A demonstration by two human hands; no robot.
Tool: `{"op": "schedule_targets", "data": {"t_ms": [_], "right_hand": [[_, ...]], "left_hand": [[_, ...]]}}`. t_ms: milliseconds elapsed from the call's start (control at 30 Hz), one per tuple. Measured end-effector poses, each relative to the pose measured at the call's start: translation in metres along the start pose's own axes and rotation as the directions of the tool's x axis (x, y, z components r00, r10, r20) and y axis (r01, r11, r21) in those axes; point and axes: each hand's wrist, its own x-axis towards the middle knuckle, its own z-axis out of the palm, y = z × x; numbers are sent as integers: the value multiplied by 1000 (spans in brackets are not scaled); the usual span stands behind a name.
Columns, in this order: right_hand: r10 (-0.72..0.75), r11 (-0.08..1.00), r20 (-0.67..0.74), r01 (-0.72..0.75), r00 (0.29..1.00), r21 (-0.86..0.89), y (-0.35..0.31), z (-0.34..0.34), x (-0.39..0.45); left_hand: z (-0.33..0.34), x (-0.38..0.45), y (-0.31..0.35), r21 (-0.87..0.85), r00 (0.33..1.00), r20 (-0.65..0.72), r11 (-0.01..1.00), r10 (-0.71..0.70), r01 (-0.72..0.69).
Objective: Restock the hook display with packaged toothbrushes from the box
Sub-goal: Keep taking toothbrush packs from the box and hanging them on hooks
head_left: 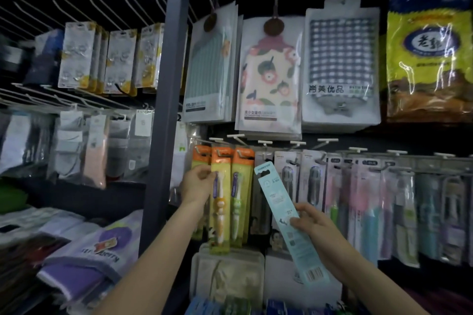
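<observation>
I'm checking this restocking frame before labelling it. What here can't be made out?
Head view only:
- Box of stock: not visible, out of frame.
- Light blue toothbrush pack: printed text too small; right hand covers its middle.
- Orange toothbrush pack: left hand hides its left edge.
- Left shelves: blurred, dark.

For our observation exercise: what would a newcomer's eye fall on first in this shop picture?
Probably the long pale blue toothbrush pack, tilted at centre and pinched by the right hand. Just left of it, the left hand holds an orange-topped toothbrush pack hanging on its hook. At upper right hangs a shiny yellow bag.
</observation>
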Motion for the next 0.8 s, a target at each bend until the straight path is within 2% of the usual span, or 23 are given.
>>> {"op": "schedule_targets", "data": {"t_ms": [100, 200, 300, 333, 367, 500, 600, 667, 700, 800], "right_hand": [[2, 999, 2, -2, 1000, -37, 0, 5, 0], [-122, 947, -13, 112, 992, -302, 2, 17, 1], [-327, 697, -15, 230, 945, -679, 8, 30, 6], [-370, 624, -2, 248, 929, -741, 8, 35, 6], [-403, 602, 20, 282, 915, -747, 7, 39, 6], [-429, 684, 142, 424, 892, -594, 3, 52, 6], [-416, 725, 188, 449, 890, -522, 3, 63, 8], [-410, 736, 224, 466, 884, -490, 0, 74, 8], [-404, 740, 241, 470, 883, -481, -3, 80, 8], [-435, 726, 255, 504, 864, -468, -17, 102, 12]], "left_hand": [[-6, -3, -1, 147, 994, -29, 984, 102, -97], [-8, -15, -10, 237, 981, -23, 955, 192, -181], [-14, -33, -26, 314, 961, -14, 913, 278, -259], [-18, -38, -32, 318, 949, 0, 900, 315, -299], [-22, -42, -36, 321, 935, 16, 884, 354, -341], [-44, -50, -39, 373, 848, 33, 781, 529, -501], [-59, -54, -31, 478, 734, 42, 631, 678, -611], [-67, -55, -26, 579, 676, 39, 535, 736, -616], [-71, -54, -26, 623, 670, 24, 513, 742, -591], [-81, -43, -36, 710, 718, 21, 495, 696, -501]]}}
